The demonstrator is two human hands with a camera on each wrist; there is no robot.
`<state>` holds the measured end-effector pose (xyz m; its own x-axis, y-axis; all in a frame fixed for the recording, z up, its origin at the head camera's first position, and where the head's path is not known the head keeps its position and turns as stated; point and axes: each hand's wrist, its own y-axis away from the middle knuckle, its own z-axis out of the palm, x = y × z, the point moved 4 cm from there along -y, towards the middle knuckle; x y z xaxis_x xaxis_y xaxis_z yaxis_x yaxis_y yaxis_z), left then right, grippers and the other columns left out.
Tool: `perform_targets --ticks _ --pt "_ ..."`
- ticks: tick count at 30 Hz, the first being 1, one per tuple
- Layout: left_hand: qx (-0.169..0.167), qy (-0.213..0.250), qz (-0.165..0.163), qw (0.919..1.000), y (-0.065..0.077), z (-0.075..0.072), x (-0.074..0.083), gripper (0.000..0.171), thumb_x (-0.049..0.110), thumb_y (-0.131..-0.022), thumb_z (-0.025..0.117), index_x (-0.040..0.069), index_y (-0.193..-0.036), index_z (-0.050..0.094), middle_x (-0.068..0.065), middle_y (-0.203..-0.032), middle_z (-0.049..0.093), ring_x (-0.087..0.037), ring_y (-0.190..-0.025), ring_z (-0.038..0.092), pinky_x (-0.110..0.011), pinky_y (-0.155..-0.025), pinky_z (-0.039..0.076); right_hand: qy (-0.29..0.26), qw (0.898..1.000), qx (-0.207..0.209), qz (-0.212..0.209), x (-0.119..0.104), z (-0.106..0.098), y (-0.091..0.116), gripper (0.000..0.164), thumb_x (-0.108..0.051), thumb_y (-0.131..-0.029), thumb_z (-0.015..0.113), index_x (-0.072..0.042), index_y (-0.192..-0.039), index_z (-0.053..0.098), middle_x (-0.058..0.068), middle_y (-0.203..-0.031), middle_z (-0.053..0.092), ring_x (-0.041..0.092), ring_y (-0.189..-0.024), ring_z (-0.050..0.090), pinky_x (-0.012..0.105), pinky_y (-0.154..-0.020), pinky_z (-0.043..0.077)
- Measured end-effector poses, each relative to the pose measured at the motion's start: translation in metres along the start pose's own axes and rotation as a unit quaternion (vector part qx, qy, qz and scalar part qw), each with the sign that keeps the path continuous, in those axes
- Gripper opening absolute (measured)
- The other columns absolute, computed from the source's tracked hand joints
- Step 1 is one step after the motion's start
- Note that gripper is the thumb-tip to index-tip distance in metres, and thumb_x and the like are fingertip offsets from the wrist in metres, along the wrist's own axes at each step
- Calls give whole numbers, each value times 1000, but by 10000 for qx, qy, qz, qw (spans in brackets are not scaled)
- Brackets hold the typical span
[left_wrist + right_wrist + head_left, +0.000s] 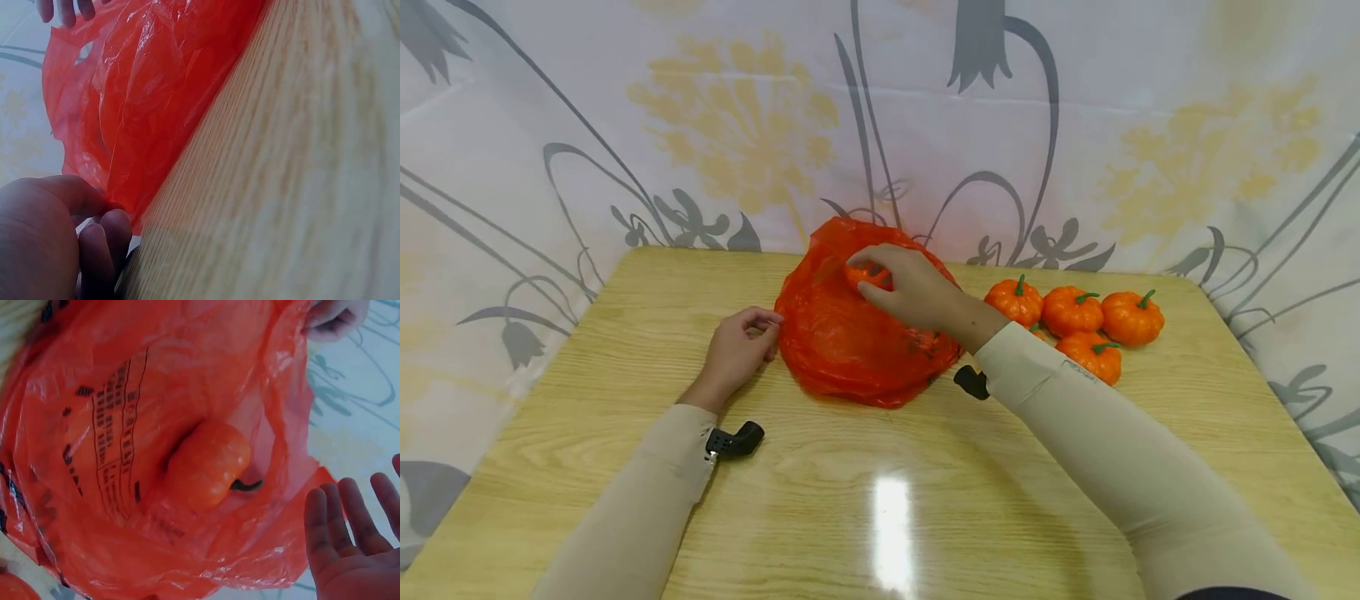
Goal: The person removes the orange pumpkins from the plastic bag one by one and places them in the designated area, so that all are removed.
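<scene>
A thin red plastic bag (842, 342) lies spread with its mouth open on the table. My left hand (741, 350) pinches the bag's left edge between thumb and fingers, as the left wrist view shows at the bag's rim (128, 209). Inside the bag rests a small orange pumpkin (209, 465) with a green stem. Over the bag is my right hand (910, 283), palm down in the head view and partly covering that pumpkin. The right wrist view shows this hand's fingers (356, 519) spread and apart from the pumpkin, holding nothing.
Several more orange pumpkins (1071, 311) with green stems cluster to the right of the bag, near my right forearm. Behind the wooden table (805, 500) hangs a floral-patterned cloth (910, 100). Black wrist-worn devices (737, 439) stick out at both cuffs.
</scene>
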<state>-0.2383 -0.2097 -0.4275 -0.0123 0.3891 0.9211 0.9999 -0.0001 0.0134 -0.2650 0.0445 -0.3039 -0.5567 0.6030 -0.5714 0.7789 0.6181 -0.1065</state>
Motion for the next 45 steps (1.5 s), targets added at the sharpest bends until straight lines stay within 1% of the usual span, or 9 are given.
perform_targets --ticks 6,13,16,20,23,28,35,38,45 --pt "32 -5 -15 10000 0 -1 -2 24 13 -101 57 -3 -118 63 -11 -86 58 -10 -54 53 -21 -50 47 172 9995 -63 263 11 -3 -8 39 -23 -101 56 -10 -137 54 5 -141 55 26 -129 51 41 -110 44" --pt "104 -90 173 9998 1 0 -1 20 18 -100 60 3 -112 66 -10 -85 58 -11 -54 53 -22 -50 46 467 9981 -106 385 22 -9 -14 40 -24 -100 56 -11 -139 53 4 -145 52 25 -139 44 41 -119 35" --pt "79 -119 164 9998 8 -1 14 21 13 -99 58 -1 -113 65 -16 -87 59 -11 -54 53 -21 -50 45 539 9974 -153 449 26 -9 -18 42 -24 -100 56 -12 -139 53 5 -147 50 25 -141 42 42 -120 34" --pt "13 -37 42 10000 9 -1 17 23 10 -100 56 -5 -116 64 -19 -93 59 -11 -55 53 -20 -51 45 530 9967 -195 580 31 -8 -26 44 -24 -100 58 -13 -142 50 6 -152 46 26 -144 38 44 -121 31" --pt "38 14 5 10000 1 0 2 23 14 -100 58 -1 -117 65 -15 -95 59 -9 -57 54 -20 -52 46 539 9960 -234 672 36 -8 -32 48 -25 -99 60 -14 -144 48 6 -155 43 27 -146 35 44 -122 29" --pt "83 0 64 9999 -1 0 -3 22 17 -100 60 2 -115 66 -12 -93 60 -10 -58 56 -21 -53 47 575 9948 -376 758 41 -7 -39 52 -26 -99 61 -13 -147 45 8 -156 41 28 -147 33 45 -123 28" --pt "114 38 82 9999 -2 2 -3 19 16 -99 60 4 -112 67 -12 -92 60 -11 -57 55 -21 -52 46 500 9941 -411 867 52 -4 -45 39 -21 -99 60 -8 -135 52 11 -145 51 29 -134 45 46 -120 34" --pt "124 -30 76 9999 -3 2 -1 21 16 -99 59 3 -114 67 -14 -95 61 -10 -57 55 -20 -53 46 548 9932 -461 914 55 -2 -46 40 -20 -99 60 -8 -137 52 12 -146 50 29 -135 44 46 -120 33" --pt "110 -148 -49 9998 8 0 21 21 8 -99 56 -4 -113 65 -19 -95 60 -11 -56 54 -18 -52 44 793 9913 -591 867 54 4 -51 48 -19 -99 57 -6 -144 49 17 -146 45 32 -133 44 45 -118 37"
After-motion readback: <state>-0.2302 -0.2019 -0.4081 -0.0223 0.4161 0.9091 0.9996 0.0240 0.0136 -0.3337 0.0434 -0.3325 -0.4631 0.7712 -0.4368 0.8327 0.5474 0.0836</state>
